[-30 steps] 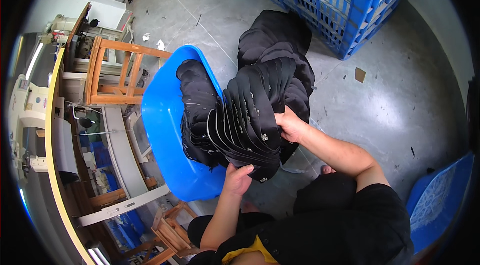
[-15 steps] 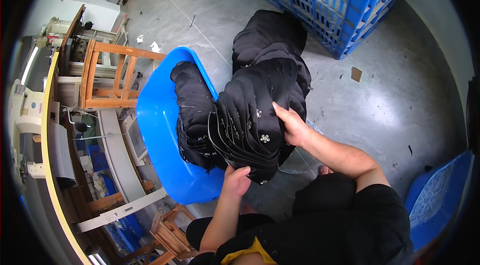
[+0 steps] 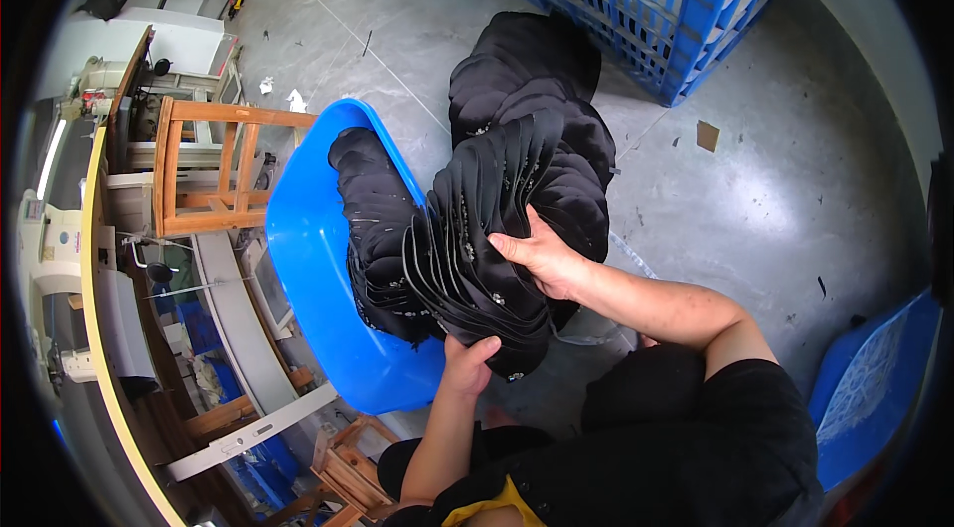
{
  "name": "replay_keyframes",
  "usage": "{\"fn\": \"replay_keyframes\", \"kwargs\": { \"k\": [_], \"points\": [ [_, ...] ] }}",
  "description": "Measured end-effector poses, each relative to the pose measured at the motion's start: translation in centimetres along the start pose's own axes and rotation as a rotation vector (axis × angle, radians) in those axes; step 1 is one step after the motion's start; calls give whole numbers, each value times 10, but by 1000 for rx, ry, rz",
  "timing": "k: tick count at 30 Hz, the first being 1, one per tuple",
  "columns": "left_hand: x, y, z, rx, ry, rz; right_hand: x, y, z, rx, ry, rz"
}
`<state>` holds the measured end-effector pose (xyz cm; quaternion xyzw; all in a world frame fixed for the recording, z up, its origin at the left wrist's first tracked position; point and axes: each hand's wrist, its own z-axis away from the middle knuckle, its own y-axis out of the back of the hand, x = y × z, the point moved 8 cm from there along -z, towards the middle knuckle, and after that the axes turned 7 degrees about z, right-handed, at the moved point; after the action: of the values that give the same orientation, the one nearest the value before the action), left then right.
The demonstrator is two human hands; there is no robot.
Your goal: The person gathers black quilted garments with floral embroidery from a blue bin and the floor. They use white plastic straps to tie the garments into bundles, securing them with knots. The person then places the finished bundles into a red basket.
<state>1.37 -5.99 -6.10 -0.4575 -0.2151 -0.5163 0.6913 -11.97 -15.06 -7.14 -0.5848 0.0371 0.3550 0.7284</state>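
Observation:
A thick fanned stack of black fabric pieces [image 3: 477,219], with small shiny ornaments between the layers, lies across my two hands. My left hand [image 3: 467,364] is closed on its lower edge, thumb on top and fingers hidden underneath. From the right, my right hand [image 3: 547,259] grips the stack's side, its thumb and forefinger over the layers and the other fingers out of sight. Left of it, a second pile of black pieces [image 3: 373,219] rests in a blue plastic tub [image 3: 303,239]. Behind the held stack, a larger heap of similar black pieces [image 3: 527,55] lies on the floor.
A big blue slatted crate [image 3: 686,20] stands at the far right. Wooden stools [image 3: 234,115] and a sewing-machine table with a yellow edge [image 3: 91,259] line the left. Another blue container [image 3: 870,378] sits at the right. A cardboard scrap [image 3: 707,136] lies on the grey floor.
My right hand has shifted left over the stack, its thumb further across the layers. The layers stand more fanned apart and the shiny ornaments show differently. My left hand keeps hold of the lower edge.

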Motion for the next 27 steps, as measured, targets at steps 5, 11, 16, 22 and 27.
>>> {"fn": "replay_keyframes", "kwargs": {
  "k": [5,11,16,22,27],
  "points": [
    [4,7,-3,28,-51,267,6,23,-6,75,-37,-48],
    [14,3,-1,-60,42,416,-9,26,-5,17,-4,-145],
    [5,-22,6,-107,56,184,-13,4,3,89,-22,34],
    [4,-32,5,-26,-71,-95,1,12,-12,118,233,225],
    [9,-20,0,209,-187,-60,-5,0,-18,163,262,316]
  ]
}}
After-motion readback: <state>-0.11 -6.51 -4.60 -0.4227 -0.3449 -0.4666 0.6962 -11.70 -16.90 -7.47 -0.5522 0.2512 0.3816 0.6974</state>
